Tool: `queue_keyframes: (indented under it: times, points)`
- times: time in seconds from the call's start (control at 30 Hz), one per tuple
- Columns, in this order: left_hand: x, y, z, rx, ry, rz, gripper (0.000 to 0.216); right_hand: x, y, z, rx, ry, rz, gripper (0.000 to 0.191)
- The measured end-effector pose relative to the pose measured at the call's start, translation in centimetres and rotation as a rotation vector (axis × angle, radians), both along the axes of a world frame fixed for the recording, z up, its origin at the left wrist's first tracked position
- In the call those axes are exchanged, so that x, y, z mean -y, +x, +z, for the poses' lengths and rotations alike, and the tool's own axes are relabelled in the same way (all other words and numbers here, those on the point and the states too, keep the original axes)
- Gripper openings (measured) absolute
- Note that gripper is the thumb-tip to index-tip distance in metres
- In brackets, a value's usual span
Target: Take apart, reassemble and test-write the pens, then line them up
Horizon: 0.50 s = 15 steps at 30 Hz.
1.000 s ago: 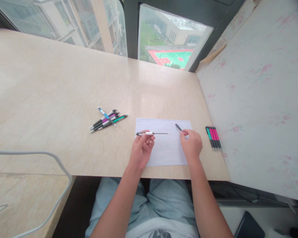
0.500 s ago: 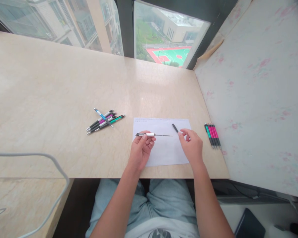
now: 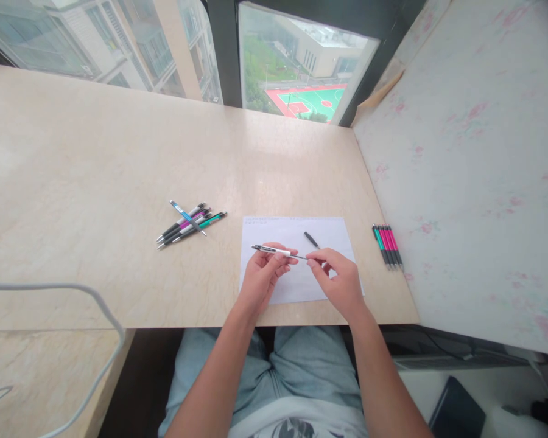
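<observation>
My left hand grips the white pen barrel over the paper sheet, presumably to steady it. My right hand pinches the refill — bare because the black grip section lies detached nearby.

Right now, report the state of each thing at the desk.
White pen: apart, refill exposed
Left grip: closed on the pen
Right grip: pinching the refill's end
Black barrel piece: off the pen; whether held, unclear
Paper: flat
Pens at left: heaped, crossing
Pens at right: side by side
</observation>
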State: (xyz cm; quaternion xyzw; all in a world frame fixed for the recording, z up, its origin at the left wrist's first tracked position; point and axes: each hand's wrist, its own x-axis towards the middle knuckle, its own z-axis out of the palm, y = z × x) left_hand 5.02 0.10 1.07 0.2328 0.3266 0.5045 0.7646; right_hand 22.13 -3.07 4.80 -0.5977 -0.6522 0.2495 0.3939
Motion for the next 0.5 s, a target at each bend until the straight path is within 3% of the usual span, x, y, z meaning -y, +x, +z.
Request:
queue_keyframes:
  times: [0.13,0.2,0.3,0.5]
  points:
    - [-0.1,-0.1,0.0,0.043,-0.038,0.044,0.020,-1.0,0.9,-1.8,-0.009,-0.039,-0.138,0.023]
    - [-0.2,-0.2,0.0,0.063,-0.062,0.070,0.020,-1.7,1.4,-3.1,0.192,-0.025,-0.238,0.023]
    - [-0.3,-0.3,0.0,0.078,-0.082,0.080,0.022,-2.7,1.5,-4.6,0.466,-0.039,-0.271,0.023]
    - [-0.4,-0.2,-0.1,0.057,-0.097,0.087,0.024,-3.8,1.4,-5.1,0.582,-0.070,-0.340,0.018]
